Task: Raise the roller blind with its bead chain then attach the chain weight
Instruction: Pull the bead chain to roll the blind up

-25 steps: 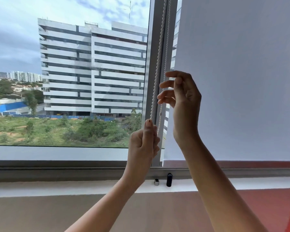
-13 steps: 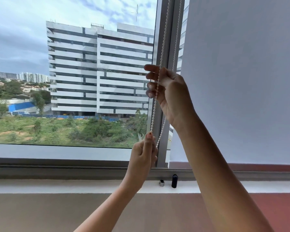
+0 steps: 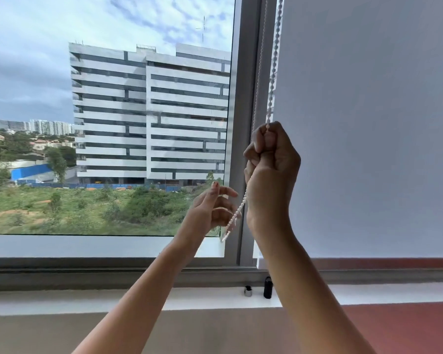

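A white roller blind covers the right pane, its bottom edge a little above the sill. The white bead chain hangs along the grey window post. My right hand grips the chain in a fist, and the chain's loose end trails down to its left. My left hand is lower and to the left, its fingers spread, off the chain. On the white sill stand a small black cylinder, the chain weight, and a small silver piece.
The grey window post divides the glass pane on the left from the blind. A white sill runs along the bottom, with a grey window track above it and a beige and red wall below.
My right hand has closed into a fist on the chain and pulled it down. My left hand has let go of the chain and opened its fingers.
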Motion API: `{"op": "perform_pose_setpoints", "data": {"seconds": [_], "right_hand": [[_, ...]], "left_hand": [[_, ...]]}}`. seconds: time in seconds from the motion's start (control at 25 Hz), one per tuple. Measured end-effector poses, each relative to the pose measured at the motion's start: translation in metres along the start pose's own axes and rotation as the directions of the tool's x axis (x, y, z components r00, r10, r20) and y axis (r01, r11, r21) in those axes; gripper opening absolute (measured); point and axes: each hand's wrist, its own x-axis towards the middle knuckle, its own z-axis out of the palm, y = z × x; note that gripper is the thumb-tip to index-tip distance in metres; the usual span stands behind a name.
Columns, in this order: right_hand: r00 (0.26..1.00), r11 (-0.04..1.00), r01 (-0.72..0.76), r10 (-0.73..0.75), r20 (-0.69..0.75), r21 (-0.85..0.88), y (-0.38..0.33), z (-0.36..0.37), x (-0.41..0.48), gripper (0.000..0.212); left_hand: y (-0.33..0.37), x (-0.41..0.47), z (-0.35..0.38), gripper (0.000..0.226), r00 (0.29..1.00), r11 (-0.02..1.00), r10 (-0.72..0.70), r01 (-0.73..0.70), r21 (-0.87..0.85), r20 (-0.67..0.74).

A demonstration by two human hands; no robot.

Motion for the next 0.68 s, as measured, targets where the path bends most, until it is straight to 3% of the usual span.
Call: {"op": "perform_pose_setpoints", "data": {"seconds": [0.12,0.28,0.52,0.68], "right_hand": [[0.999,0.994,-0.038,0.037,-0.011,-0.101,0.021,-0.010,-0.032,0.036],[0.993,0.970,-0.115,0.109,-0.040,-0.216,0.049,-0.034,-0.065,0.056],[0.997,0.897,-0.083,0.072,-0.041,-0.435,0.068,-0.042,-0.075,0.042],[1.000,0.894,-0.019,0.014,-0.015,-0.448,0.074,-0.045,-0.071,0.038]], "left_hand": [[0.017,0.012,0.006,0.045,0.997,0.996,0.078,-0.078,-0.045,0.005],[0.035,0.021,0.017,0.041,0.991,0.990,0.125,-0.121,-0.073,0.050],[0.061,0.025,0.042,0.032,0.979,0.986,0.156,-0.146,-0.082,0.129],[0.066,0.023,0.058,0.043,0.982,0.986,0.070,-0.041,-0.161,0.177]]}}
